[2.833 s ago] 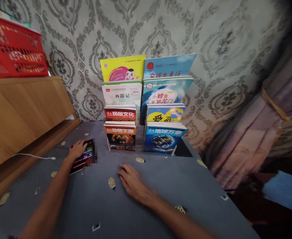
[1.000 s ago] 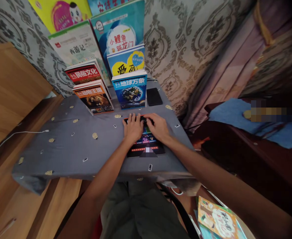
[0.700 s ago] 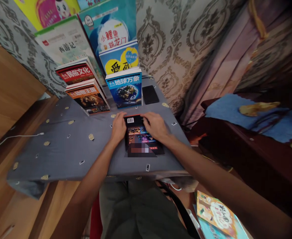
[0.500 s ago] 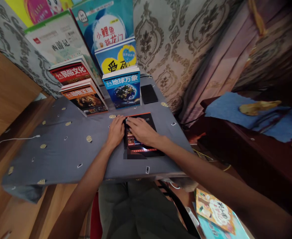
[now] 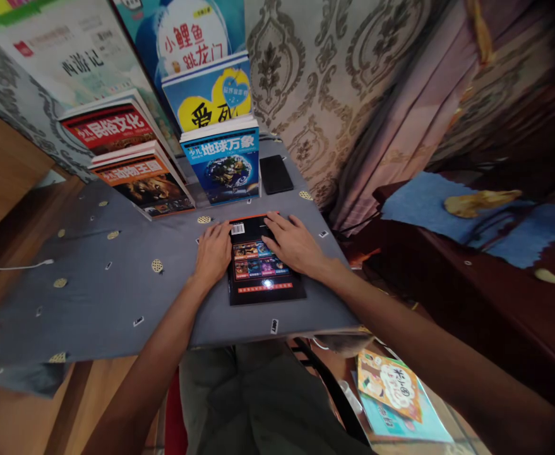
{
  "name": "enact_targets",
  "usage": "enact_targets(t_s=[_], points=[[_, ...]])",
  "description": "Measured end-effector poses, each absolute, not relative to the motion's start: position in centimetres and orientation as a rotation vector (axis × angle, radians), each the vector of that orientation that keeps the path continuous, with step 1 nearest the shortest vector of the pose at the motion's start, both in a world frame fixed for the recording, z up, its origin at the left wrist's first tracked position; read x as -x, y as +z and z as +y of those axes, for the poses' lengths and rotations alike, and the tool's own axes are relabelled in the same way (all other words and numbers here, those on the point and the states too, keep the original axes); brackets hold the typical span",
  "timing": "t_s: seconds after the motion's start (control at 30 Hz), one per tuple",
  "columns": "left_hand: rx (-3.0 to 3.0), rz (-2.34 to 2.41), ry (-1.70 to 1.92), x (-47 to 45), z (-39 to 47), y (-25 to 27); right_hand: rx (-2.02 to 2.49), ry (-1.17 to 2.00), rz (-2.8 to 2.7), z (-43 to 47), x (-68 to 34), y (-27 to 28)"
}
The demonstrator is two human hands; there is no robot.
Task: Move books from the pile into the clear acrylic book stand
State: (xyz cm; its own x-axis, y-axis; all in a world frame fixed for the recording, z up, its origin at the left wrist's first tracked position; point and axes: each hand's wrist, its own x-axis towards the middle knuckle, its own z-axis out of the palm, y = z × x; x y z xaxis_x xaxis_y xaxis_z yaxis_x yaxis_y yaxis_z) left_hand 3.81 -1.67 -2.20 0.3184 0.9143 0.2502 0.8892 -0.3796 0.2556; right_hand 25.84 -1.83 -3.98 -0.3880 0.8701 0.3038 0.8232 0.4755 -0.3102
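Observation:
A dark book lies flat on the table with its back cover up, showing a barcode, small pictures and a red strip of print. My left hand rests along the book's left edge, fingers stretched forward. Across the book's upper right part lies my right hand, its fingers spread over the cover and hiding some of it. Neither hand grips the book. Beyond it stand a blue book with a globe and an orange book with a lion.
Taller books, among them a white one, stand behind. A black flat object lies right of them. The grey cloth bears a white cable at left. More books lie low at right, below a blue cloth.
My right hand has slid right across the back cover, uncovering the barcode and pictures. My left hand stays at the left edge. The view has shifted slightly.

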Motion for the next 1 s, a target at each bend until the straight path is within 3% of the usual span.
enact_targets(t_s=[0.53, 1.0], points=[[-2.473, 1.728, 0.542, -3.8, -2.1, -2.2, 1.424, 0.237, -2.248, -2.9, -26.2, -4.0], [-2.493, 1.777, 0.515, -4.1, -2.3, -2.2, 1.222, 0.412, -2.068, -15.6, -28.8, -2.8]])
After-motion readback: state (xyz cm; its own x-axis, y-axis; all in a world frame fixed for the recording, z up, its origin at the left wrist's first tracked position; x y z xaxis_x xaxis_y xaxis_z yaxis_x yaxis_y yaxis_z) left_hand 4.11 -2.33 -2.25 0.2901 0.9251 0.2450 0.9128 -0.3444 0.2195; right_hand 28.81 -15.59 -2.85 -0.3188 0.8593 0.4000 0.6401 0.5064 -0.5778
